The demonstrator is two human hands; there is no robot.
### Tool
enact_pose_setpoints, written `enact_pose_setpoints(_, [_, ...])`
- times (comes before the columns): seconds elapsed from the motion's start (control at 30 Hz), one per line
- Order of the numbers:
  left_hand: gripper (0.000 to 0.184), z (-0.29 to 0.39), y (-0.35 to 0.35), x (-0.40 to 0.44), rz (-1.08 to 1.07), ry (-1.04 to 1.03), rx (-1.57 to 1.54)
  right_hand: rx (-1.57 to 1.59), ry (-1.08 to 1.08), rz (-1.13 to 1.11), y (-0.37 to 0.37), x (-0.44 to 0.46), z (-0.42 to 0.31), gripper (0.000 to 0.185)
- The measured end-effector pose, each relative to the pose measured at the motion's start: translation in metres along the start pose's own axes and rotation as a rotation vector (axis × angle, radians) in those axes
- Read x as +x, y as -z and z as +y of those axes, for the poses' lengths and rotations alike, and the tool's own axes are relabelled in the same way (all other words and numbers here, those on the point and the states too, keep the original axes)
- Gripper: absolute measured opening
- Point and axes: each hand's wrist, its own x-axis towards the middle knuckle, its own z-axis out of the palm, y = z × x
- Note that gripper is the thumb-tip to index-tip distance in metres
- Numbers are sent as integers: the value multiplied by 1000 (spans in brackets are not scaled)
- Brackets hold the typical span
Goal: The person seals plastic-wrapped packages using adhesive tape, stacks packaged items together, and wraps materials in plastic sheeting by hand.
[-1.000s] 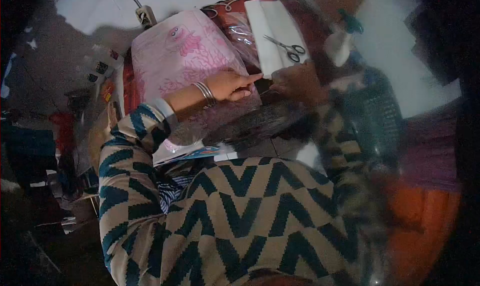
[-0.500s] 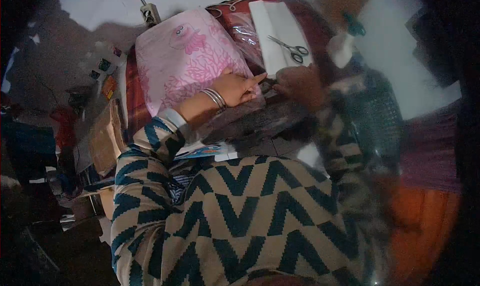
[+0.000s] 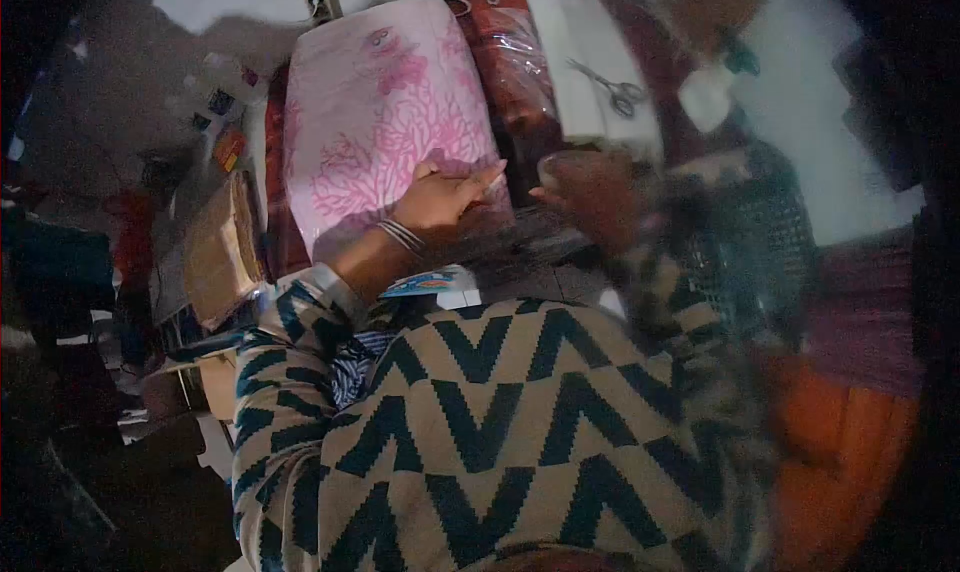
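Observation:
My left hand [image 3: 445, 200] rests at the near right corner of a pink-and-white printed pack [image 3: 385, 122], which bears coral-like branches. Its fingers are pressed together, with the index finger pointing right; anything between them is hidden. My right hand [image 3: 598, 194], dim and blurred, hovers at the near end of a folded white sheet [image 3: 580, 82]. Its fingers bend toward my left hand, and I cannot make out whether they hold anything. A pair of scissors [image 3: 612, 90] lies on the sheet. Dark, see-through plastic [image 3: 520, 237] appears below both hands.
Clear plastic wrapping [image 3: 515, 57] lies on the dark red cloth between pack and sheet. A power socket block [image 3: 321, 1] stands at the back. Brown cardboard [image 3: 220, 252] is on the left, a green mesh basket [image 3: 750, 232] on the right.
My hands have moved apart, the left one drawing left and a little closer to me. The whole view has shifted slightly, so the pack and scissors appear farther right.

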Motion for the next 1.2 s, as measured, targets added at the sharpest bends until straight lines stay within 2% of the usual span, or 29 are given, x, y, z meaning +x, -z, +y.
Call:
enact_pose_setpoints(0.07, [68,4,-3,-8,163,1,43,-11,68,127,9,5,-5,33])
enact_pose_setpoints(0.4, [71,33,-16,4,290,231,-69,32,41,15,-17,17,12,33])
enact_pose_setpoints(0.5, [72,49,-14,5,354,302,4,-8,122,107,-11,17,14,31])
enact_pose_setpoints(0.57, [70,52,-12,7,307,387,107,128,116,191,-29,15,19,29])
enact_pose_setpoints(0.7, [70,49,-9,12,347,392,4,195,60,51,-15,15,12,29])
enact_pose_setpoints(0.77, [63,49,-12,12,474,338,130,137,46,-8,-6,14,8,34])
enact_pose_setpoints(0.9, [56,54,-9,4,528,350,262,269,56,100,-16,14,10,25])
enact_pose_setpoints(1.0, [50,47,-18,-17,595,279,319,248,41,94,-20,14,10,25])
enact_pose_setpoints(1.07, [57,42,-31,-37,618,92,380,402,-35,-15,-28,14,11,25])
enact_pose_setpoints(1.1, [57,43,-34,-42,617,99,381,405,-30,-18,-29,13,10,25])
enact_pose_setpoints(1.2, [64,46,-42,-53,337,120,358,268,-8,100,-32,5,11,25])
